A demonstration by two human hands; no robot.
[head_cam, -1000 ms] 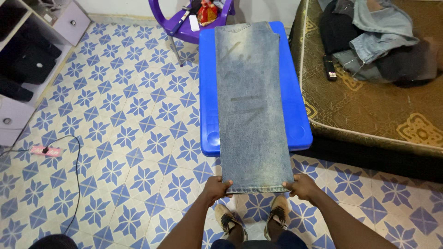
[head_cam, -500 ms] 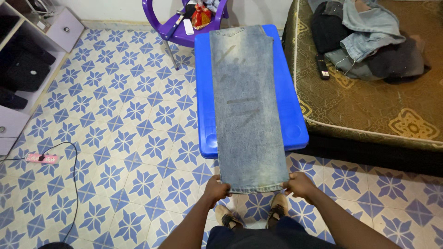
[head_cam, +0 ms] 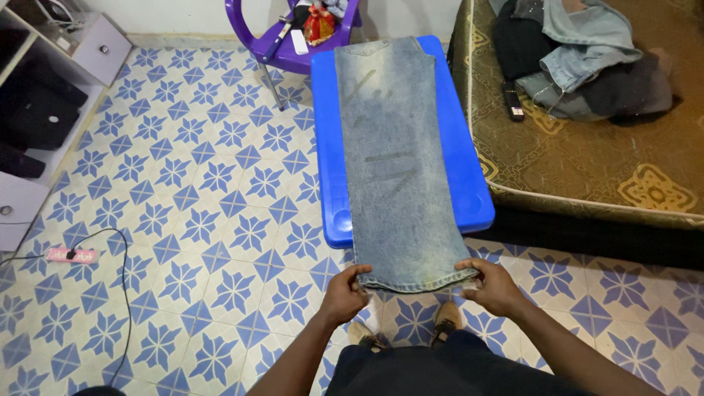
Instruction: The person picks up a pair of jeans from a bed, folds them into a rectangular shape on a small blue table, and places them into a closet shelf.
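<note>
A pair of faded blue jeans (head_cam: 396,154) lies folded lengthwise along a blue plastic table (head_cam: 326,147), waistband at the far end, leg hems hanging over the near edge. My left hand (head_cam: 343,293) pinches the left corner of the hem. The right corner is gripped by my right hand (head_cam: 493,286). Both hands hold the hem lifted, just in front of the table's near edge.
A bed with a patterned brown cover (head_cam: 601,147) stands right of the table, carrying a heap of clothes (head_cam: 579,55) and a remote (head_cam: 511,101). A purple chair (head_cam: 290,37) is behind the table. White shelves (head_cam: 44,88) line the left; a pink power strip (head_cam: 70,255) lies on the tiled floor.
Both hands have raised the hem slightly and brought it closer to the table's edge. My fingers have shifted on the corners; the view has moved a little forward.
</note>
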